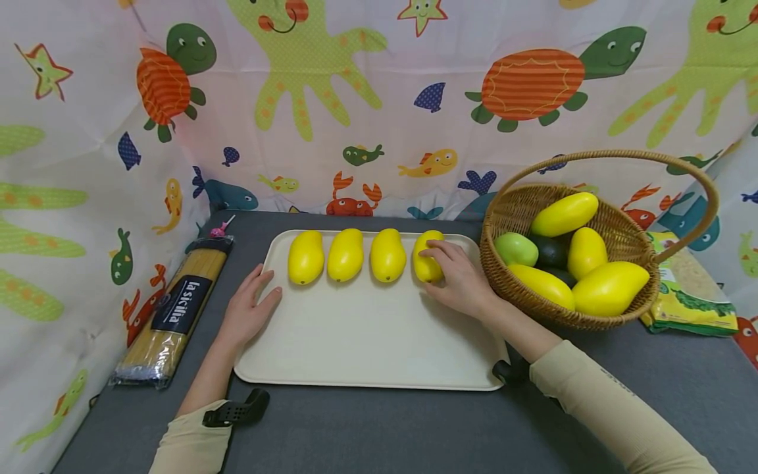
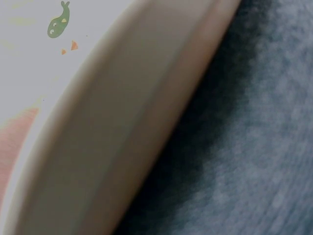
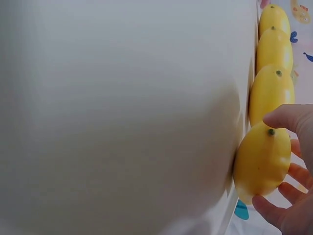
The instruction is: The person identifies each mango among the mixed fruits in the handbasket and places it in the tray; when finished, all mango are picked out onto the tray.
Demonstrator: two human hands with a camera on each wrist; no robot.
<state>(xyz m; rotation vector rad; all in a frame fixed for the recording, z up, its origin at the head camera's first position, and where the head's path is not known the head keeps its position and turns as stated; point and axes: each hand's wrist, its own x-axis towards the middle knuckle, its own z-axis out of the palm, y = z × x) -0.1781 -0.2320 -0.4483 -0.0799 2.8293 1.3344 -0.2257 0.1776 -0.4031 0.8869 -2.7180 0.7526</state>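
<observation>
A cream tray (image 1: 367, 336) lies on the grey cloth, with several yellow mangoes (image 1: 345, 255) lined up along its far edge. My right hand (image 1: 458, 280) holds the rightmost mango (image 1: 425, 265) between thumb and fingers, and this mango leans at a slight tilt. In the right wrist view, the fingers curve around that mango (image 3: 261, 161), with one digit near the neighbouring mango (image 3: 272, 93). My left hand (image 1: 245, 316) rests on the tray's left rim, fingers extended, gripping nothing. A blurred pale edge (image 2: 107, 117) fills much of the left wrist view.
Right of the tray stands a wicker basket (image 1: 500, 283) with a tall handle, holding mangoes, a green fruit (image 1: 516, 249) and dark ones. Behind it lies a yellow-green bag (image 1: 689, 289). A spaghetti packet (image 1: 177, 309) lies at left. Patterned fabric (image 1: 367, 79) hangs behind.
</observation>
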